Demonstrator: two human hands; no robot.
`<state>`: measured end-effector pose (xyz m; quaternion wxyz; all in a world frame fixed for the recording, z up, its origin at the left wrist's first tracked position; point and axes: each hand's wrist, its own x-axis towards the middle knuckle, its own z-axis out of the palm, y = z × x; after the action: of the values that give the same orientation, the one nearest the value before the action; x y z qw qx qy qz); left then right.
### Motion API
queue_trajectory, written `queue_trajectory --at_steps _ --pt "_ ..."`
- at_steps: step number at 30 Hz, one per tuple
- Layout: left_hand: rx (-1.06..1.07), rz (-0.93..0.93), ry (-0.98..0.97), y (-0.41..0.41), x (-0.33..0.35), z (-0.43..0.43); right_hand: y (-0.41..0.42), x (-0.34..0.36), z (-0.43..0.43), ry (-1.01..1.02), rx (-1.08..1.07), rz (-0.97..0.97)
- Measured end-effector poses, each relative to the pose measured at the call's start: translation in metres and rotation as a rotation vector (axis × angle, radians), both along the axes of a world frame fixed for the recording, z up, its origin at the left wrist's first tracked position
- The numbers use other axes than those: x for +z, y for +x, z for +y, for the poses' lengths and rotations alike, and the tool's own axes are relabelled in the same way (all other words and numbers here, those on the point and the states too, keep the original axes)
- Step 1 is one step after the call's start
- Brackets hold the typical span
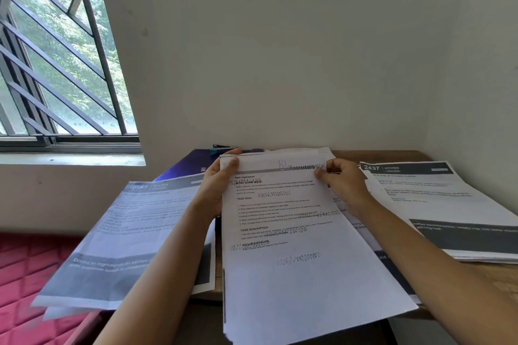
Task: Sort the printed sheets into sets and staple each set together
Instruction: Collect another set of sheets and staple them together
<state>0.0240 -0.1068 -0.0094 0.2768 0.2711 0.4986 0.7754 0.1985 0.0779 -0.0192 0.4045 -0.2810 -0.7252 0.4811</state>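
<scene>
Gripping the printed sheets (294, 246) by their top corners, both hands hold them tilted over the near edge of the wooden table (493, 274), at the centre of the view. The left hand (215, 190) curls its thumb over the corner at 11 o'clock, its fingers hidden behind the paper. The right hand (342, 185) pinches the edge at 1 o'clock. The front page carries headings such as TASK GOAL and pen scribbles, and a second sheet's edge shows just behind its top. At 9 o'clock lies a stack headed 2641 KITCHEN (134, 232), overhanging the table above a red quilted mattress (22, 274) at 8 o'clock. At 3 o'clock a thicker pile headed 2437 KITCHEN (437, 204) rests on the table. At 12 o'clock, against the wall (280, 64), lies a purple folder (190, 165) with a small dark object (221, 146) behind it, too small to identify. A barred window (56, 50) fills 10 o'clock.
</scene>
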Motion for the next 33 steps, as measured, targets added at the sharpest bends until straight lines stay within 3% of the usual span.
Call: queue_trajectory --at_steps 3,6,9,12,16,27,33 --pt "-0.005 -0.018 -0.007 -0.001 -0.001 0.001 0.000 0.001 -0.004 0.193 -0.119 -0.051" --pt "-0.005 -0.012 -0.026 0.000 -0.001 0.002 -0.006 0.013 -0.012 0.593 -0.252 -0.048" --pt "-0.010 0.000 -0.011 0.001 -0.002 0.004 -0.022 0.029 -0.029 0.935 -0.052 -0.087" --pt "-0.036 0.030 0.007 0.001 -0.002 0.003 -0.045 0.038 -0.048 1.066 0.157 -0.210" --pt "-0.064 0.044 0.025 0.002 -0.001 0.000 -0.070 0.036 -0.063 1.026 0.224 -0.249" --pt "-0.171 -0.063 -0.029 0.000 0.001 0.004 -0.075 0.016 -0.063 0.653 0.206 -0.092" --pt "-0.181 -0.052 -0.058 -0.002 0.001 0.004 -0.071 0.015 -0.064 0.586 0.189 0.003"
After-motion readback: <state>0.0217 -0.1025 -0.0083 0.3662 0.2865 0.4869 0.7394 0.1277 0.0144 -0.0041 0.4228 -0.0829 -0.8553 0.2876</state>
